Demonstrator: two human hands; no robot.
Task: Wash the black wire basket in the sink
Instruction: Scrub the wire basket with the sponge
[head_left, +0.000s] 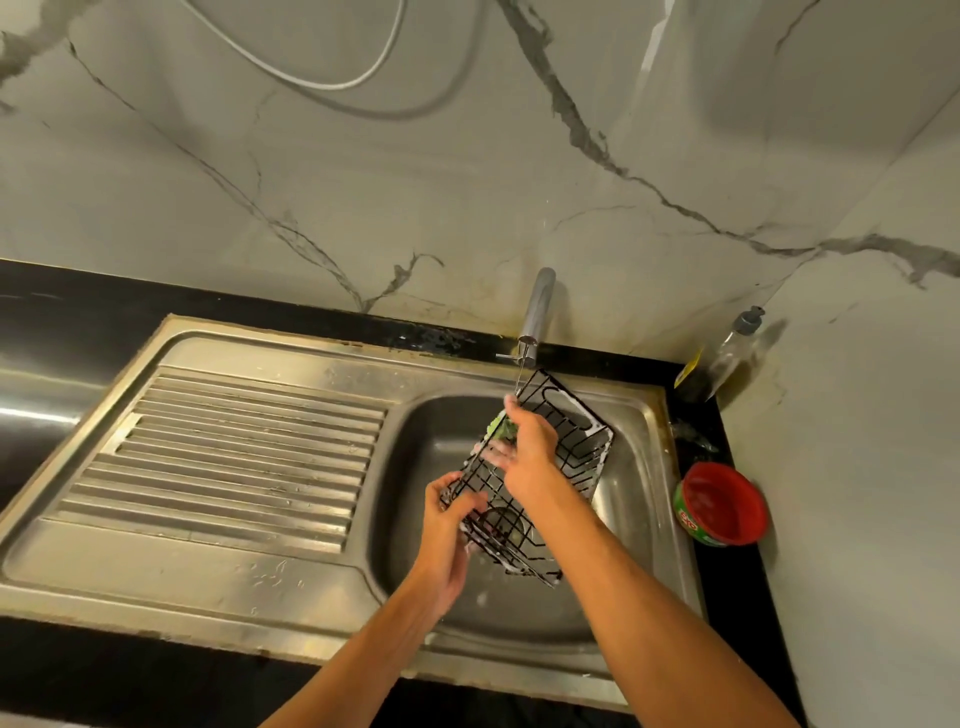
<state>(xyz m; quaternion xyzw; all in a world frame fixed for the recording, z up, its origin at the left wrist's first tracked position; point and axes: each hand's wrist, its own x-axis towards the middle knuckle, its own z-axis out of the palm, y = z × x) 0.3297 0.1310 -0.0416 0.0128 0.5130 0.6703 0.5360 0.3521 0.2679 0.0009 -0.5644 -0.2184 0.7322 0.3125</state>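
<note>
Head view showed the black wire basket held tilted over the sink bowl, right of centre in the frame. Its upper end sat just beneath the tap, probably so water and suds would drop into the bowl. The left hand, at lower centre, had its fingers curled round the wires at the basket's lower end to steady it. The right hand, just above, reached across the mesh with its wrist bent down. Its fingers were closed on a green scrub pad pressed against the wires.
</note>
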